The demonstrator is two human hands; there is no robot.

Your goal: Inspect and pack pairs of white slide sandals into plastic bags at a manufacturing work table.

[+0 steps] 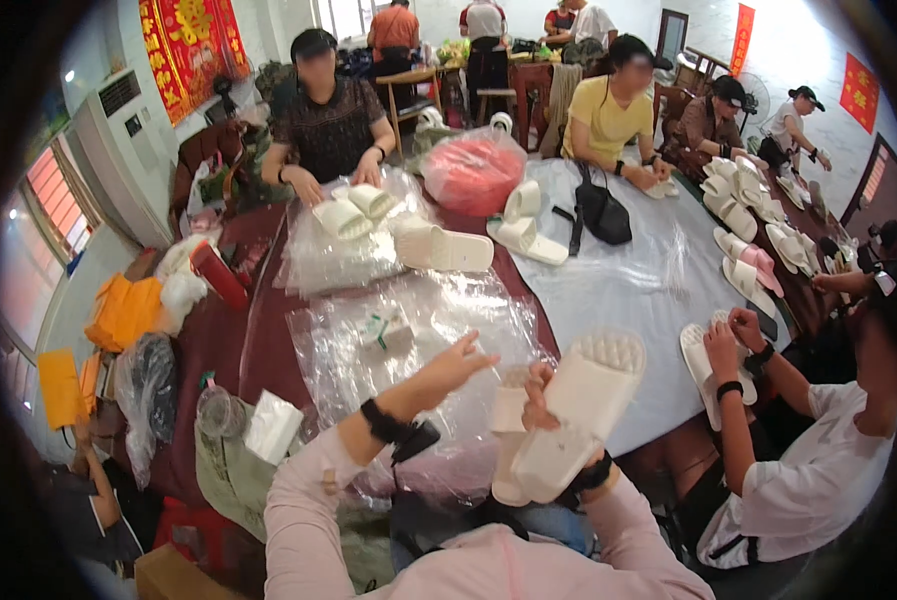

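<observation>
Her right hand [540, 395] is clamped on a cream slide slipper [576, 415] held sole-up, its long axis slanting toward the table's far side, while her left hand [455, 365], fingers spread and empty, hovers just left of it above clear plastic bags [368, 345].

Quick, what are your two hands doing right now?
Left hand: open, fingers spread, holding nothing, raised above the clear plastic bags.
Right hand: closed around a white slipper.
</observation>
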